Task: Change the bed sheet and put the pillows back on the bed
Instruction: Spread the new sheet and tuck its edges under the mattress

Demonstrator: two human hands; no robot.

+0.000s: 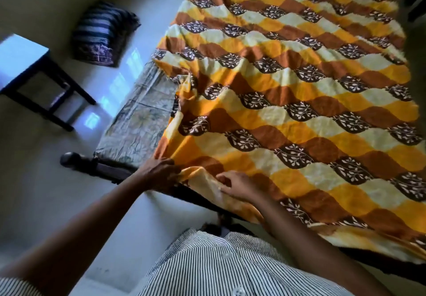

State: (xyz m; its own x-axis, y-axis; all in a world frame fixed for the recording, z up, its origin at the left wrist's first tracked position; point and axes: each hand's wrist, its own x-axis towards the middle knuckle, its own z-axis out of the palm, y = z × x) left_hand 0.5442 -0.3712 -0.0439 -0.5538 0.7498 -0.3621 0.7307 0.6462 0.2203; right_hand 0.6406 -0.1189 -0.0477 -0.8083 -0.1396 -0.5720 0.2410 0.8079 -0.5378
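Where the sheet (288, 102) bunches at the near corner of the mattress (138, 120), 2 hands grasp its folded edge. The left hand (159, 174) curls over the corner itself, and the right hand (238, 185) pinches the fold just beside it. Wrinkled, the sheet covers most of the mattress, whose left strip lies bare. A dark bedpost (71, 159) juts out below that strip. On the floor (46, 203), well apart, striped pillows (103, 33) lie near a dark table (25, 58).

The left hand (159, 173) and right hand (239, 185) are gripping the bunched corner of the orange patterned sheet (299, 88) covering the bed (110, 169).
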